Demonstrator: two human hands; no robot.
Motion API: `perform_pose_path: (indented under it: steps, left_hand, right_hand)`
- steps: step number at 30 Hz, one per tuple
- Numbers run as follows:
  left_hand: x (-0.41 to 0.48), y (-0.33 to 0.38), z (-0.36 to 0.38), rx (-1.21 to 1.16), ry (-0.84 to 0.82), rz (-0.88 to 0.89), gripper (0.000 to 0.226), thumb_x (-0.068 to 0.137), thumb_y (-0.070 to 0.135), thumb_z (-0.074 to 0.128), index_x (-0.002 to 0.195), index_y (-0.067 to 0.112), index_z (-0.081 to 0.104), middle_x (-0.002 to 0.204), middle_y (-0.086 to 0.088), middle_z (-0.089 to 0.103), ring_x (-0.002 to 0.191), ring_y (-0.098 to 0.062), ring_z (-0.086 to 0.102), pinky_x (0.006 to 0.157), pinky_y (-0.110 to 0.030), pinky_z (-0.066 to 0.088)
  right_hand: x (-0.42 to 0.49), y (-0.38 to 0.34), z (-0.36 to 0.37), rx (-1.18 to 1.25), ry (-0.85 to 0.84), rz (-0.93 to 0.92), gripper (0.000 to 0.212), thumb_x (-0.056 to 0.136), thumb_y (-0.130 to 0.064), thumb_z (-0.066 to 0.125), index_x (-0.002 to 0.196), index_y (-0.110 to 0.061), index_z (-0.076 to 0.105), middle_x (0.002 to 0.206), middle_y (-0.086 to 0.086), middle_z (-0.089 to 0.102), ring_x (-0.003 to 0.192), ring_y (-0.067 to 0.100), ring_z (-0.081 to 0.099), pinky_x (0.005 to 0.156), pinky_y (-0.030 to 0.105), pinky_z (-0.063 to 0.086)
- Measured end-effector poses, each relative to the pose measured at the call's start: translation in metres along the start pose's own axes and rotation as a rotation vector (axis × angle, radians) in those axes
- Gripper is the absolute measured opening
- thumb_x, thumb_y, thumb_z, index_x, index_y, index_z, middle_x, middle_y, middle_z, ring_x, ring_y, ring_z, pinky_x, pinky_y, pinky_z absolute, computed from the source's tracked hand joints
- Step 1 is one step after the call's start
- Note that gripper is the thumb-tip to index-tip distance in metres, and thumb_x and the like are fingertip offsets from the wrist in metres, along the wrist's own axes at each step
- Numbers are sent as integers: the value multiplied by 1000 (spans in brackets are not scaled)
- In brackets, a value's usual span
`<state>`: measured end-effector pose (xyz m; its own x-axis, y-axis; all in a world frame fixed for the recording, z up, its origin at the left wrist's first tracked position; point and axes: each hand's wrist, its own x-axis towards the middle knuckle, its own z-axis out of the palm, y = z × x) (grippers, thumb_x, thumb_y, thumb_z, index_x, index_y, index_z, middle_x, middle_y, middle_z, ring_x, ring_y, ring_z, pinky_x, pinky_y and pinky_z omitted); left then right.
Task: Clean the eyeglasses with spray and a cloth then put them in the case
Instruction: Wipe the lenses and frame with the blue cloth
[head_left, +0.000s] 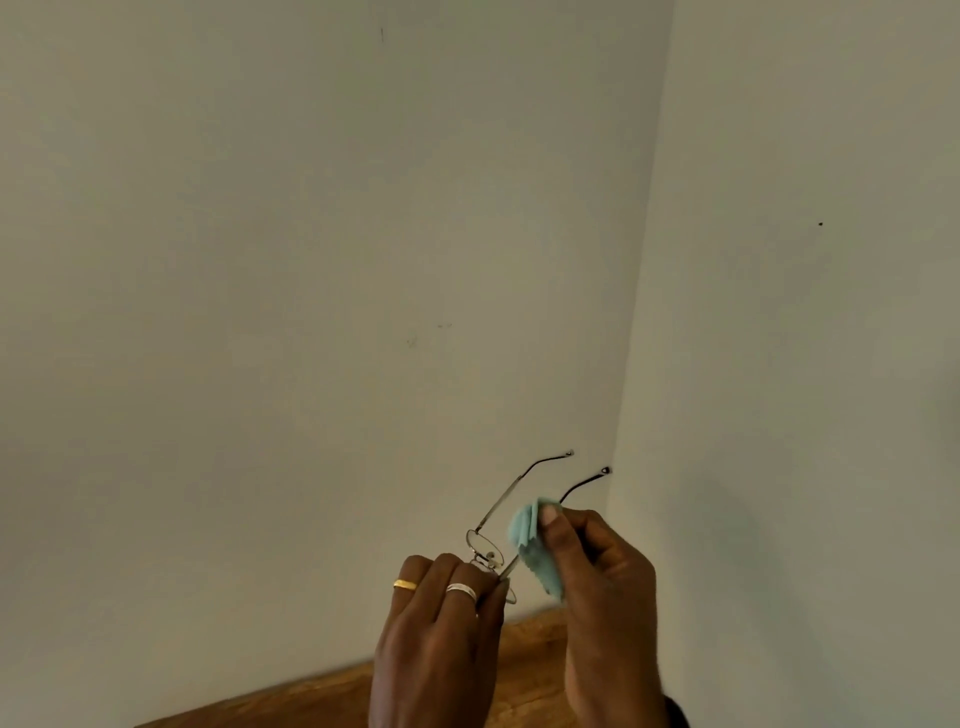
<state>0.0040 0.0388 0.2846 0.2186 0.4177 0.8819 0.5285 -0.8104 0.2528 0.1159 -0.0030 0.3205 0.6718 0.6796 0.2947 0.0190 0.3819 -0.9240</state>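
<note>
Thin metal-framed eyeglasses are held up in front of the wall, both temples unfolded and pointing up and to the right. My left hand, with two rings on its fingers, grips the frame at the near lens. My right hand pinches a light teal cloth around the nearer temple, close to its hinge. The near lens is mostly hidden behind my left fingers. No spray bottle or case is in view.
A wooden tabletop runs along the bottom, below both hands, butted into the corner. Plain pale walls fill the view and meet in a corner line to the right of the glasses.
</note>
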Motion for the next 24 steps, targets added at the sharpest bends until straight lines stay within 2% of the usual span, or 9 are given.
perform_pose_path:
  steps: [5,9,13,15,16,17,18,21,24]
  left_hand:
    - [-2,-4,0,-14,42,42,21,90,25,62,75,13,70,72,5,60,71,-16,49,64,-17,37]
    - [-6,-4,4,-8,61,72,22,89,24,63,72,12,69,70,4,60,70,-16,48,64,-21,39]
    - [-6,-5,6,-6,83,84,22,88,23,64,71,11,69,68,3,59,67,-18,49,63,-23,40]
    - [-6,-7,6,-8,92,82,23,88,23,64,69,11,69,67,3,59,68,-17,47,63,-20,38]
    - [-7,-7,5,-13,91,72,23,88,23,64,69,11,68,67,3,59,69,-16,45,63,-19,37]
    - [-7,-8,4,-19,85,55,23,87,24,63,68,12,68,67,4,59,70,-14,44,63,-17,36]
    - [-8,-8,4,-27,78,32,23,87,26,62,68,13,68,67,5,59,71,-12,43,62,-16,36]
    - [-6,-10,2,-56,55,-64,21,87,30,62,71,17,68,68,10,60,72,-7,44,59,-13,38]
    - [-3,-7,1,-69,39,-140,14,85,24,73,72,21,67,70,14,59,73,-6,46,58,-14,40]
  right_hand:
    - [12,-15,-8,198,-5,125,17,72,-36,64,77,-30,80,82,2,77,75,14,69,63,30,52]
    - [25,-20,-17,510,-14,267,15,69,-25,68,72,-18,80,78,5,76,63,11,69,50,21,53]
    - [34,-14,-23,744,65,352,18,78,-13,62,69,-10,78,79,10,75,59,13,70,46,22,54]
    - [41,-11,-32,833,122,348,4,75,-7,71,76,-6,74,84,13,72,59,14,69,47,22,54]
    - [44,-8,-37,876,141,312,19,62,-7,83,78,-5,73,86,14,72,59,14,69,49,22,54]
    - [47,-6,-43,895,142,289,39,44,-9,93,78,-5,74,86,13,72,60,14,69,51,23,55]
    - [49,-4,-48,900,147,277,46,35,-11,96,77,-6,76,86,12,73,62,14,69,53,23,56]
    - [37,-2,-46,802,113,286,13,60,-11,79,72,-9,79,89,13,73,62,14,70,51,22,56]
    - [12,8,-25,635,24,306,22,57,-11,82,77,-2,78,90,19,75,65,21,73,49,24,57]
